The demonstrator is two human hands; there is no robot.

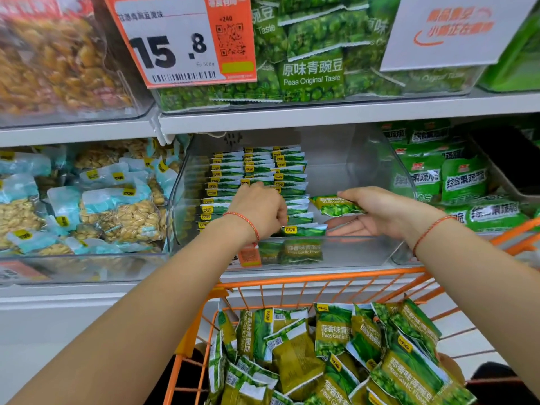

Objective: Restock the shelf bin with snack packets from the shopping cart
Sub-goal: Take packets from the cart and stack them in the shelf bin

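Reaching into the clear bin (380,252), left hand (257,209) curling fingers onto the packet rows (257,171) at 9 o'clock, right hand (377,211) pinching one packet (336,205) under the thumb at 3 o'clock, above the cart (321,280) heaped with more packets (336,355).

hands: 2, left hand (257,209), right hand (377,211) | green packet (336,205) pinched in right fingers: 1 | upright packet rows (257,173) just beyond left fingers: 3 | orange cart (321,280): 1 | price card (181,39): 1 | red wrist cords: 2
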